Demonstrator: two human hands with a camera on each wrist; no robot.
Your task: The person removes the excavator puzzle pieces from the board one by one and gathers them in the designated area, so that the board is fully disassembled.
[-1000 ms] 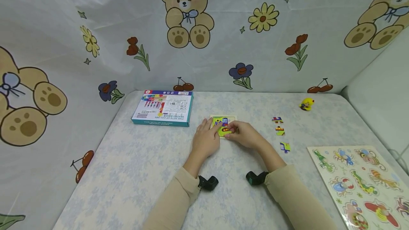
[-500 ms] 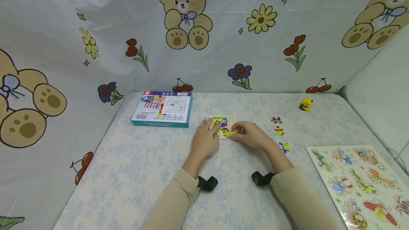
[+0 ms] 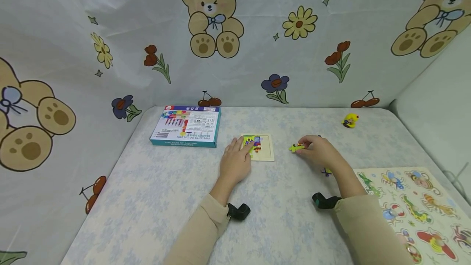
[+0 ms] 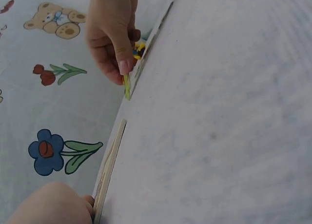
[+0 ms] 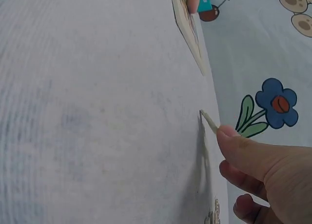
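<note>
My left hand point(image 3: 235, 162) rests on the small wooden jigsaw board point(image 3: 268, 149), with its fingers lying over the left side. A few picture pieces sit in the board's left part, partly covered by that hand; bare wood shows on the right. To the board's right, my right hand point(image 3: 323, 152) pinches a yellow-green jigsaw piece point(image 3: 295, 148) between thumb and fingers. The right wrist view shows this piece point(image 5: 209, 121) edge-on, tilted and close to the tabletop. Another loose jigsaw piece point(image 3: 326, 171) lies by the right wrist, mostly hidden by the hand.
A flat teal-and-white box point(image 3: 185, 128) lies at the back left. A small yellow toy figure point(image 3: 350, 120) stands at the back right. On the near right is a large wooden insect puzzle board point(image 3: 416, 207), its corner partly behind the right sleeve. A bear-print cloth point(image 3: 250, 81) hangs behind the table.
My right hand has lifted the yellow-green jigsaw piece off the board and carried it right, over the loose pieces. My left hand has stayed on the board.
</note>
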